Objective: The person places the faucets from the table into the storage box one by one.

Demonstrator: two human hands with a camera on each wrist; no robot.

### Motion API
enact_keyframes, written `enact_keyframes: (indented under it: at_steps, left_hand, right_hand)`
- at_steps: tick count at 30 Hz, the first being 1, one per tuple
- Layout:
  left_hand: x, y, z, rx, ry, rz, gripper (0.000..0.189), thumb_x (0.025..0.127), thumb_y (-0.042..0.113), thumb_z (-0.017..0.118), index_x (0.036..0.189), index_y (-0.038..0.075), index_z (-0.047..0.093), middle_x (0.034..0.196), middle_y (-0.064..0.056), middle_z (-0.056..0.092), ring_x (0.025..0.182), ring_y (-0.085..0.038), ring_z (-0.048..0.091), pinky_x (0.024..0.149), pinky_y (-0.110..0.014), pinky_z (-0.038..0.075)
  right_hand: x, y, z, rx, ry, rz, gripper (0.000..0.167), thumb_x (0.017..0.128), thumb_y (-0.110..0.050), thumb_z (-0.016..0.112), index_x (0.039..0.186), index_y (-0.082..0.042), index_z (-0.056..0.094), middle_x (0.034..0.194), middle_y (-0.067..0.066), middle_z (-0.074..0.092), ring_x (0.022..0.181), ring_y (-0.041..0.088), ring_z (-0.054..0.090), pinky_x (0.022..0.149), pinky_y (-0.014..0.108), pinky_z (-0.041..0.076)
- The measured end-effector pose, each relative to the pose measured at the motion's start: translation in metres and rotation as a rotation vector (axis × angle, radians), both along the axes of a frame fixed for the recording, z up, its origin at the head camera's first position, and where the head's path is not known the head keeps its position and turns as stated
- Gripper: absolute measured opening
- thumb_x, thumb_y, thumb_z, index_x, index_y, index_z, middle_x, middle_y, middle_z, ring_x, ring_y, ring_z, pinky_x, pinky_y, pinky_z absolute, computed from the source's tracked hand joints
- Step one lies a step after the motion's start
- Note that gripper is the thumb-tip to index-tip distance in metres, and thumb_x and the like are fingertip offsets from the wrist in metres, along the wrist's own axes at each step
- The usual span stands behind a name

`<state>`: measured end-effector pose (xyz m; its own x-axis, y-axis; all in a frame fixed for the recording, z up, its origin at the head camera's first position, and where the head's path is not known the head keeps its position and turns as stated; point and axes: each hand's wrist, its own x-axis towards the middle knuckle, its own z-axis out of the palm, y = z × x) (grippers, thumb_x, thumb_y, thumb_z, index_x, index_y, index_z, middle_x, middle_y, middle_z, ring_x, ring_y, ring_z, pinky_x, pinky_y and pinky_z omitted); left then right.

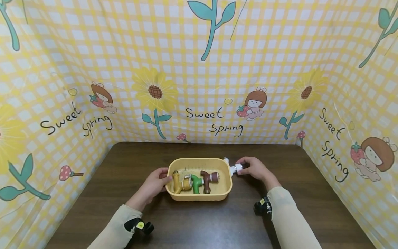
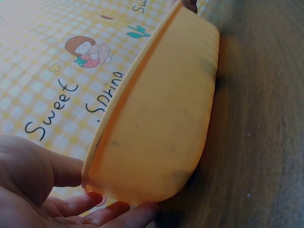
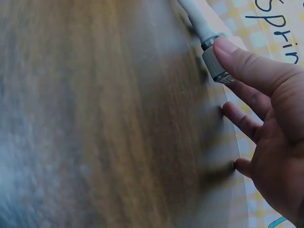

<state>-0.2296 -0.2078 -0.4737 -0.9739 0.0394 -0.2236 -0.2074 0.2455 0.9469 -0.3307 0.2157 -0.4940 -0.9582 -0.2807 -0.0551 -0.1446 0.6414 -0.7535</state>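
A pale yellow plastic basin (image 1: 199,197) is on the brown table, and my left hand (image 1: 154,185) grips its left end. In the left wrist view the thumb (image 2: 66,170) lies at the rim, with the fingers below against the outer wall. Three plastic taps lie inside: a yellow tap (image 1: 177,182), a green tap (image 1: 196,182) and a brown tap (image 1: 206,181). Just beyond the basin's right end, my right hand (image 1: 255,169) pinches a white tap (image 1: 234,169) by its ribbed end (image 3: 214,64) between thumb and index finger. The other fingers are spread.
The brown wooden table (image 1: 199,228) reaches back to a yellow checked cloth (image 1: 199,79) that hangs behind and along both sides. A black camera is strapped on each wrist, over pale sleeves (image 1: 289,214).
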Motion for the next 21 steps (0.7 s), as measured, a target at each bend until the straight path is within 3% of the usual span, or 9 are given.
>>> enact_keyframes:
  at_steps: [10, 15, 21]
  left_hand:
    - [-0.001, 0.001, 0.000, 0.000, -0.001, -0.005, 0.046, 0.105, 0.008, 0.056, 0.147, -0.005, 0.044, 0.138, -0.029, 0.055, 0.115, -0.031, 0.065, 0.085, -0.041, 0.062]
    - [-0.002, 0.002, -0.001, -0.002, 0.002, -0.007, 0.046, 0.105, 0.009, 0.057, 0.147, -0.005, 0.044, 0.137, -0.029, 0.055, 0.113, -0.031, 0.066, 0.083, -0.041, 0.062]
    - [-0.003, -0.001, -0.005, 0.005, 0.005, -0.004, 0.046, 0.105, 0.009, 0.056, 0.148, -0.004, 0.044, 0.138, -0.029, 0.055, 0.113, -0.030, 0.065, 0.083, -0.039, 0.062]
  right_hand:
    - [0.001, 0.006, -0.005, -0.026, 0.032, -0.028, 0.037, 0.083, -0.025, 0.087, 0.115, -0.016, 0.073, 0.117, 0.005, 0.069, 0.104, 0.024, 0.057, 0.089, 0.038, 0.046]
    - [0.003, 0.009, -0.005, -0.015, 0.062, -0.037, 0.037, 0.084, -0.026, 0.086, 0.116, -0.014, 0.073, 0.118, 0.007, 0.069, 0.110, 0.026, 0.058, 0.099, 0.045, 0.044]
    - [0.009, 0.012, -0.005, -0.018, 0.095, -0.058, 0.035, 0.084, -0.024, 0.086, 0.115, -0.014, 0.073, 0.115, 0.007, 0.070, 0.110, 0.027, 0.058, 0.100, 0.046, 0.043]
